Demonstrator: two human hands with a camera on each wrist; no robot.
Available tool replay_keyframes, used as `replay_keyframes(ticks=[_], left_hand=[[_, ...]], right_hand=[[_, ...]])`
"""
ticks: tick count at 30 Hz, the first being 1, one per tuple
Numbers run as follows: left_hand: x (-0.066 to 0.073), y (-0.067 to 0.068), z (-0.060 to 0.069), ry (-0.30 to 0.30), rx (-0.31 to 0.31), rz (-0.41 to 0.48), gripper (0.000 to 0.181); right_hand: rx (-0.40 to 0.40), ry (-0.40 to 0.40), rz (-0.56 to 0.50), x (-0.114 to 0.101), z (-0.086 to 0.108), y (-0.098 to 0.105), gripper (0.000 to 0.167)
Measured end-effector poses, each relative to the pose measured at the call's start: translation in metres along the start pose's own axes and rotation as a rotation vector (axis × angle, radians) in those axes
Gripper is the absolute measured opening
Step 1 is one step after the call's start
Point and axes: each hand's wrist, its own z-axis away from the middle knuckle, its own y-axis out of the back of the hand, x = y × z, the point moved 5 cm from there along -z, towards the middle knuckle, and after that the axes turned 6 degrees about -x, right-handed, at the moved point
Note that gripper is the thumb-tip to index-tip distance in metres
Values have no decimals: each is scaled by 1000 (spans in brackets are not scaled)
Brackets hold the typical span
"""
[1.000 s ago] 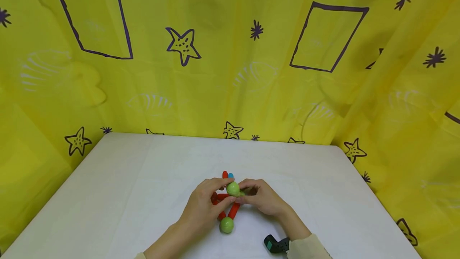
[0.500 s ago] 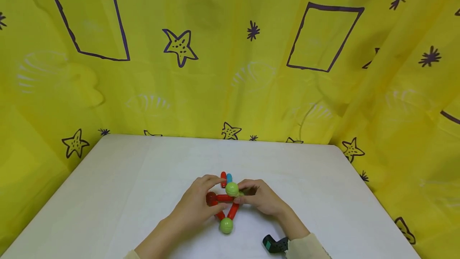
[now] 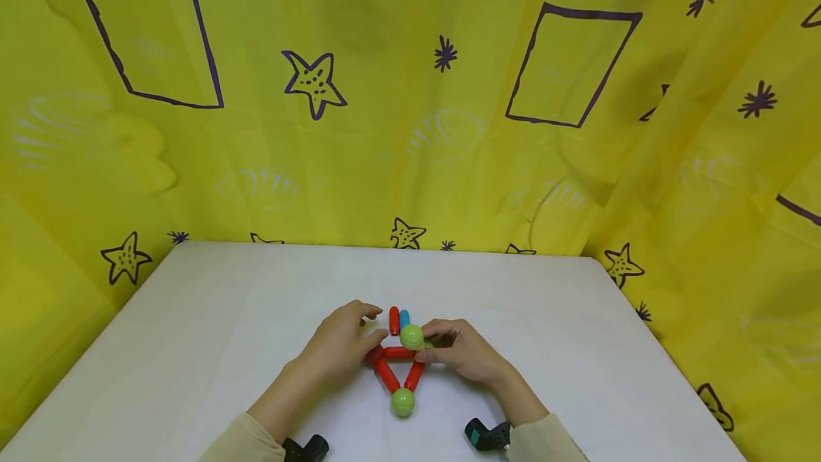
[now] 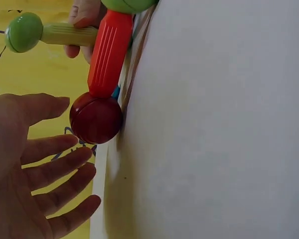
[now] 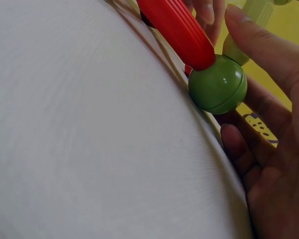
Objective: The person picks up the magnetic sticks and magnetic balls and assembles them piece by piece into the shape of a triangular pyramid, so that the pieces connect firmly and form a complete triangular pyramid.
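A triangle of red magnetic rods (image 3: 387, 375) lies on the white table. A green ball (image 3: 403, 402) joins its near corner, and a dark red ball (image 4: 96, 118) its left corner. At the right corner, a light green rod (image 4: 65, 35) stands up from another green ball (image 5: 218, 84) and bears a green ball (image 3: 412, 336) on top. My right hand (image 3: 465, 351) pinches this light green rod between thumb and fingers. My left hand (image 3: 340, 341) is beside the dark red ball, fingers spread and holding nothing; in the left wrist view a small gap separates them.
Just beyond the triangle lie a loose red rod (image 3: 394, 321) and a blue rod (image 3: 404, 319). Black devices (image 3: 484, 435) sit at both wrists. Yellow curtains (image 3: 385, 162) with drawn stars stand behind and beside the white table (image 3: 256, 291).
My left hand has let go of the upper green ball and drawn back to the left, uncovering the dark red ball and red rods. The right hand keeps its place.
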Motion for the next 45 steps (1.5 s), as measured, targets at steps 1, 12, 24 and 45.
replay_keyframes(ticks=[1, 12, 24, 45], left_hand=[[1, 0, -4, 2, -10, -3, 43], [7, -5, -36, -23, -78, -91, 40], [9, -10, -46, 31, -86, -69, 34], [7, 1, -25, 62, 97, 136, 35]], right_hand=[[1, 0, -3, 0, 0, 0, 26], [-10, 11, -16, 0, -2, -2, 28], [-14, 25, -48, -2, -3, -5, 29], [4, -23, -35, -2, 1, 0, 28]])
